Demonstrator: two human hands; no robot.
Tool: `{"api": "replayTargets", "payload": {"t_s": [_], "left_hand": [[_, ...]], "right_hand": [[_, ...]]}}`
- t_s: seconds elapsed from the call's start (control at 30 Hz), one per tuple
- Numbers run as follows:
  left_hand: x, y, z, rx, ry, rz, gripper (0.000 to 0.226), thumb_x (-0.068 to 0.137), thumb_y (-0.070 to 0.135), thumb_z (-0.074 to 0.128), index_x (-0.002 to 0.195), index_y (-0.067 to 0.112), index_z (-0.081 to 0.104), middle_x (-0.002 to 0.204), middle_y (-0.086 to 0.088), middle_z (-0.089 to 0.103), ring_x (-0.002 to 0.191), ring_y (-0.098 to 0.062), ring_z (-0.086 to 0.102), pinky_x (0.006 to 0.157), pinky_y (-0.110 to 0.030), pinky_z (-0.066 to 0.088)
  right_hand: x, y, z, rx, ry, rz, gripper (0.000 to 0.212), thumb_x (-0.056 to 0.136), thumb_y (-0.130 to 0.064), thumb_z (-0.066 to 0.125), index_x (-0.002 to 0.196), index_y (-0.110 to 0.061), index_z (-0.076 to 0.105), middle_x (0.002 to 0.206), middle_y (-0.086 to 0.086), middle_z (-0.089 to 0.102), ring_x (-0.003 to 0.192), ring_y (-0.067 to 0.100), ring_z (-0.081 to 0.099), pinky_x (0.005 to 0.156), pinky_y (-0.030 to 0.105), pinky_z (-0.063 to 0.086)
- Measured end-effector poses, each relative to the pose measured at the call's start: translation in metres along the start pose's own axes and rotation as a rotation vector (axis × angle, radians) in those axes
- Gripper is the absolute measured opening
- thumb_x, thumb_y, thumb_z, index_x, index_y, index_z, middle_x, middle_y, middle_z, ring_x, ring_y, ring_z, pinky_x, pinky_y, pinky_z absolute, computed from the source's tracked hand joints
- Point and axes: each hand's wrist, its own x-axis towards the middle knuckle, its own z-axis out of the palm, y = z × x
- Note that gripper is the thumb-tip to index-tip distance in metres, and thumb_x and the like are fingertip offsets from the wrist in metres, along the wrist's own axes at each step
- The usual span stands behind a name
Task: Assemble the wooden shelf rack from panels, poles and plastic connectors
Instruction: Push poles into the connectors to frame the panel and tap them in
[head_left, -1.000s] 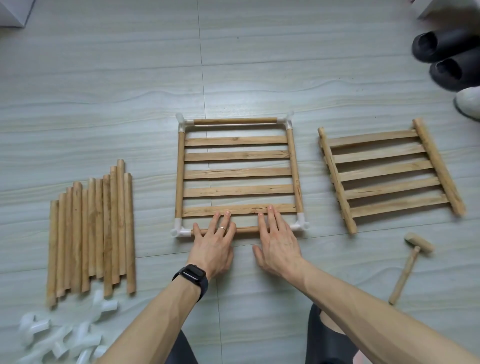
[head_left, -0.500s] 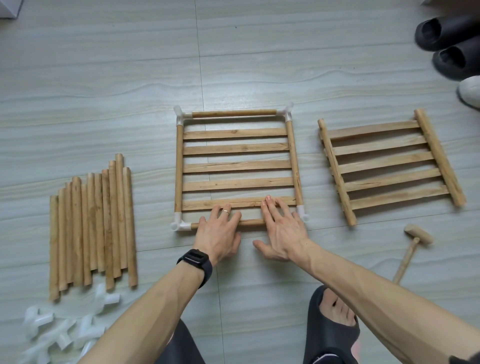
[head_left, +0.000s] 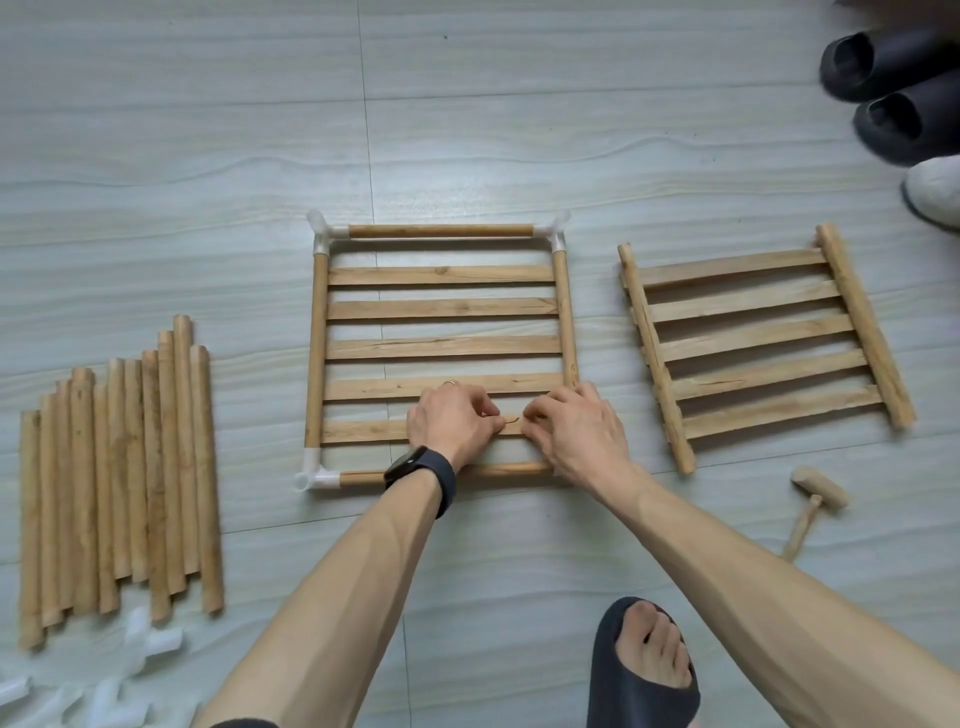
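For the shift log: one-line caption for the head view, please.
Left hand and right hand, fingers curled, meet over the framed panel's nearest slat; poles lie left, second panel and mallet right.

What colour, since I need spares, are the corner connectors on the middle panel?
White plastic, clearest in the head view at the far-left corner connector.

floor gaps (head_left: 260, 415) flank frame (head_left: 441, 231), poles (head_left: 119, 483) left, panel (head_left: 753, 343) right

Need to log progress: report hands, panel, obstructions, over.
Left hand, right hand both curled on nearest slat. Framed panel flat on floor, three corner connectors visible, fourth hidden under right hand. Mallet and spare panel lie apart, right.
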Motion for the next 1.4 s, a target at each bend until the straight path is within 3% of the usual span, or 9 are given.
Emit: {"api": "replayTargets", "payload": {"t_s": [0.37, 0.57, 0.67, 0.73, 0.8, 0.87, 1.0, 1.23, 1.4], "left_hand": [[0.012, 0.013, -0.010, -0.062, -0.072, -0.193, 0.019, 0.073, 0.044, 0.086, 0.075, 0.030, 0.075, 0.095, 0.004, 0.073, 0.102, -0.019, 0.063, 0.094, -0.038, 0.051], [-0.009, 0.000, -0.003, 0.113, 0.000, 0.084, 0.026, 0.090, 0.055, 0.065, 0.106, 0.035, 0.069, 0.115, 0.006, 0.066, 0.117, -0.020, 0.051, 0.097, -0.037, 0.042], [-0.027, -0.031, 0.008, 0.296, 0.078, 0.354, 0.041, 0.098, 0.055, 0.047, 0.135, 0.038, 0.050, 0.145, 0.002, 0.049, 0.133, -0.021, 0.040, 0.109, -0.037, 0.033], [-0.039, -0.060, 0.014, 0.437, 0.074, 0.412, 0.063, 0.100, 0.063, 0.030, 0.157, 0.039, 0.019, 0.169, -0.001, 0.011, 0.153, -0.026, 0.013, 0.123, -0.046, 0.015], [-0.048, -0.086, 0.019, 0.518, 0.032, 0.355, 0.074, 0.096, 0.071, 0.009, 0.157, 0.039, -0.019, 0.165, 0.003, -0.028, 0.153, -0.026, -0.022, 0.123, -0.054, -0.011], [-0.054, -0.101, 0.022, 0.504, -0.029, 0.250, 0.073, 0.093, 0.074, -0.001, 0.147, 0.041, -0.037, 0.157, 0.005, -0.041, 0.147, -0.026, -0.033, 0.118, -0.058, -0.019], [-0.056, -0.101, 0.023, 0.476, -0.059, 0.209, 0.071, 0.093, 0.073, -0.001, 0.145, 0.042, -0.038, 0.157, 0.004, -0.041, 0.146, -0.026, -0.033, 0.118, -0.061, -0.016], [-0.070, -0.076, 0.019, 0.640, -0.012, 0.180, 0.072, 0.102, 0.063, 0.010, 0.161, 0.027, -0.009, 0.170, 0.000, 0.004, 0.154, -0.027, 0.007, 0.122, -0.056, 0.010], [-0.072, -0.069, 0.011, 0.651, -0.052, 0.190, 0.073, 0.103, 0.061, 0.018, 0.162, 0.023, 0.000, 0.169, -0.002, 0.008, 0.152, -0.029, 0.012, 0.122, -0.055, 0.013]], "right_hand": [[0.003, 0.006, 0.004, -0.106, -0.018, -0.098, 0.032, 0.102, -0.050, 0.049, 0.109, -0.028, 0.071, 0.113, -0.006, 0.062, 0.109, 0.022, 0.049, 0.080, 0.037, 0.041], [-0.005, 0.008, 0.009, -0.134, 0.018, -0.114, 0.030, 0.104, -0.050, 0.041, 0.108, -0.027, 0.061, 0.110, -0.004, 0.054, 0.105, 0.021, 0.051, 0.079, 0.036, 0.038], [-0.010, 0.008, 0.007, -0.162, 0.039, -0.084, 0.028, 0.105, -0.045, 0.041, 0.112, -0.028, 0.062, 0.114, -0.003, 0.057, 0.110, 0.022, 0.053, 0.090, 0.038, 0.038], [-0.021, 0.011, 0.004, -0.151, 0.079, -0.056, 0.030, 0.104, -0.042, 0.041, 0.123, -0.027, 0.060, 0.131, -0.001, 0.056, 0.125, 0.024, 0.050, 0.100, 0.039, 0.036], [-0.039, 0.013, 0.004, -0.122, 0.062, -0.019, 0.046, 0.103, -0.044, 0.039, 0.146, -0.026, 0.045, 0.159, 0.004, 0.037, 0.148, 0.025, 0.030, 0.117, 0.043, 0.028], [-0.057, 0.013, 0.008, -0.136, -0.028, -0.023, 0.066, 0.104, -0.051, 0.029, 0.162, -0.025, 0.013, 0.172, -0.001, 0.000, 0.158, 0.019, -0.005, 0.126, 0.047, 0.005], [-0.077, 0.007, 0.020, -0.246, -0.164, -0.116, 0.077, 0.102, -0.061, 0.017, 0.161, -0.022, -0.016, 0.166, -0.004, -0.028, 0.150, 0.017, -0.031, 0.119, 0.050, -0.018], [-0.061, -0.007, 0.012, -0.363, -0.238, -0.231, 0.089, 0.100, -0.066, 0.025, 0.161, -0.015, -0.013, 0.167, 0.001, -0.023, 0.155, 0.018, -0.021, 0.123, 0.056, -0.012], [-0.053, -0.020, 0.016, -0.333, -0.363, -0.196, 0.099, 0.098, -0.066, 0.036, 0.159, -0.012, -0.018, 0.166, 0.004, -0.027, 0.155, 0.021, -0.019, 0.126, 0.051, -0.006]]}}
